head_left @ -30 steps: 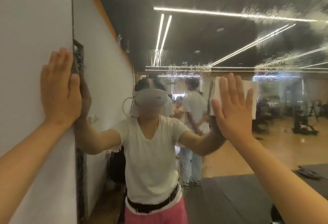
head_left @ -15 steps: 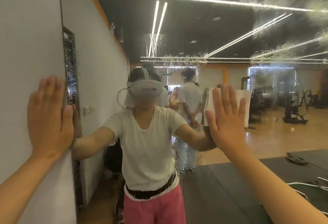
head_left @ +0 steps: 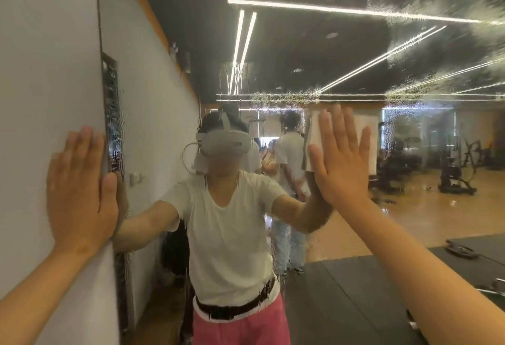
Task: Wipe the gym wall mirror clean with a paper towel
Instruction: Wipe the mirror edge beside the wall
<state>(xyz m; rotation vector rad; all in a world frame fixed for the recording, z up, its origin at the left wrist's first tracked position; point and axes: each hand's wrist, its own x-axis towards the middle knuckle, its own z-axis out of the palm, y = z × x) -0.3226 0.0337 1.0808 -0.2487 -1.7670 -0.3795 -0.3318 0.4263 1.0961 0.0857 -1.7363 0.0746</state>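
The gym wall mirror (head_left: 314,44) fills the view from the white wall's edge to the right, with bands of wet spray droplets across its upper and right parts. My right hand (head_left: 338,158) lies flat with straight fingers, pressing a folded white paper towel (head_left: 314,137) against the glass at about head height. The towel shows above and on both sides of the fingers. My left hand (head_left: 79,191) rests flat and open on the white wall (head_left: 41,71) right at the mirror's left edge.
The glass reflects me in a white shirt and pink trousers, other people behind, gym machines on a wooden floor and dark mats. A dark narrow strip (head_left: 113,126) runs down the mirror's left border next to my left hand.
My right hand and the towel slid down the glass and then a little back up and right. My left hand moved lower on the wall and then stayed there.
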